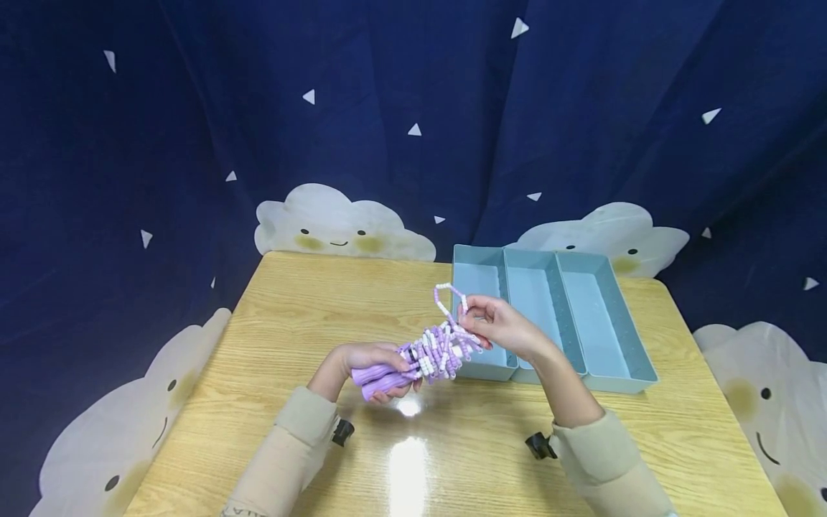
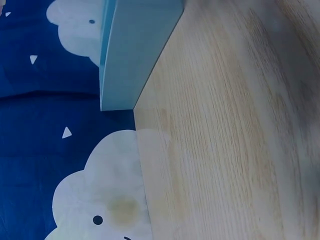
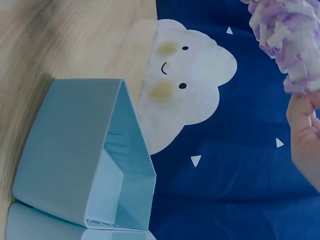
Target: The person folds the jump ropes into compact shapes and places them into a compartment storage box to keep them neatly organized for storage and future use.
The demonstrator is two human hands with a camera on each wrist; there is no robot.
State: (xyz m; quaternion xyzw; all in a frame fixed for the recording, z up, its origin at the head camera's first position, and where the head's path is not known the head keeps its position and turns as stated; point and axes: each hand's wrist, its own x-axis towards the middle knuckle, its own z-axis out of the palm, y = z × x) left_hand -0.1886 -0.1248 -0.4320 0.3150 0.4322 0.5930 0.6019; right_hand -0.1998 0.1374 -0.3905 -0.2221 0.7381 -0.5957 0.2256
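Observation:
A beaded jump rope (image 1: 439,352) in purple and white is bundled up in the air over the table. Its two purple handles (image 1: 377,383) lie side by side, and my left hand (image 1: 375,359) grips them where they meet the bundle. With thumb and fingers, my right hand (image 1: 507,328) pinches the rope at the bundle's other end, where a loose loop sticks up. In the right wrist view, part of the beaded rope (image 3: 290,40) shows above my right hand (image 3: 306,135). Neither hand appears in the left wrist view.
Behind and below my right hand, a light blue tray of three long compartments (image 1: 601,380) stands on the wooden table (image 1: 310,301). A dark blue curtain (image 1: 400,57) with white clouds hangs around the table's edges. Small black clips (image 1: 538,446) show at both sleeves.

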